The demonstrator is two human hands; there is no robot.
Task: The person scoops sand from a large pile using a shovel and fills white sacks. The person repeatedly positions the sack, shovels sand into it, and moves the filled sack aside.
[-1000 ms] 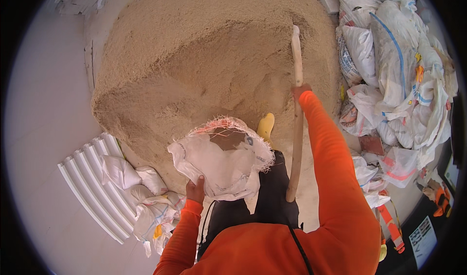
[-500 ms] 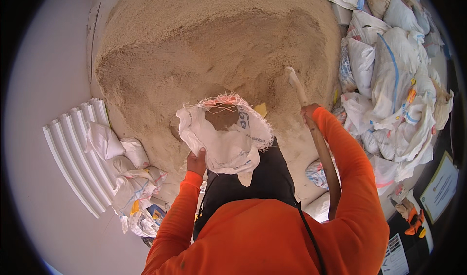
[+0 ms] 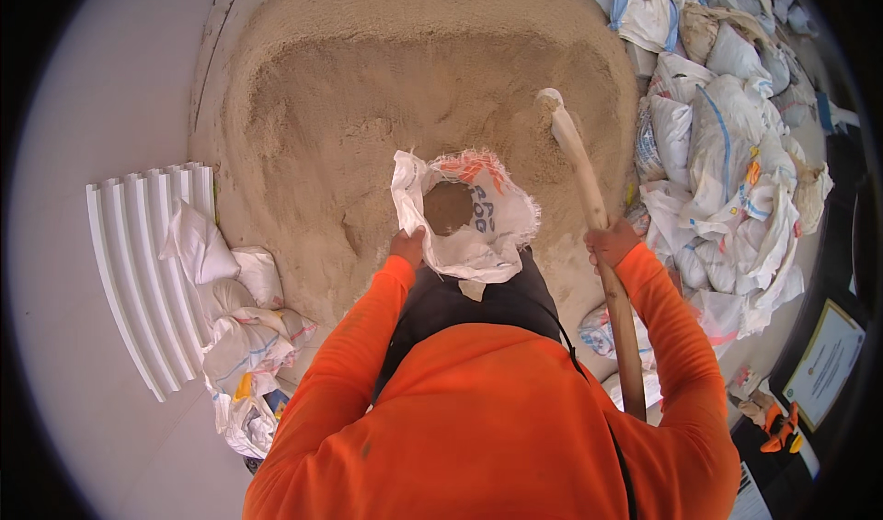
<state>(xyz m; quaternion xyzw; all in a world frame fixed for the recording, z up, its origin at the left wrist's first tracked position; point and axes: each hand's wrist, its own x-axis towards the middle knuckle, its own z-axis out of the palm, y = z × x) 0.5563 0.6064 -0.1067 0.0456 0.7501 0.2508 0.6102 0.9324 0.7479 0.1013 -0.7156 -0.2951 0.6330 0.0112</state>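
Observation:
My left hand (image 3: 409, 247) is closed on the near left rim of a white woven sack (image 3: 474, 261). The sack stands mouth up in front of my legs, its rim frayed and marked with orange and blue print. Sand (image 3: 450, 209) shows inside it. On the right, my right hand (image 3: 613, 242) wraps round a long wooden handle (image 3: 579, 166), held slanting beside the sack. The handle's upper end has a pale, rounded tip over the sand; I cannot make out a blade. Its lower end passes behind my right arm.
A large sand pile (image 3: 405, 79) rises ahead. Many white sacks (image 3: 722, 171) are heaped along the right. At left, a ribbed white panel (image 3: 147, 276) lies beside several filled sacks (image 3: 202, 244). A framed sheet (image 3: 825, 364) stands at lower right.
The sack and my left hand have shifted right and up in view, and its mouth looks rounder. My right hand has lowered slightly, while the handle's tip sits higher. The view has shifted too.

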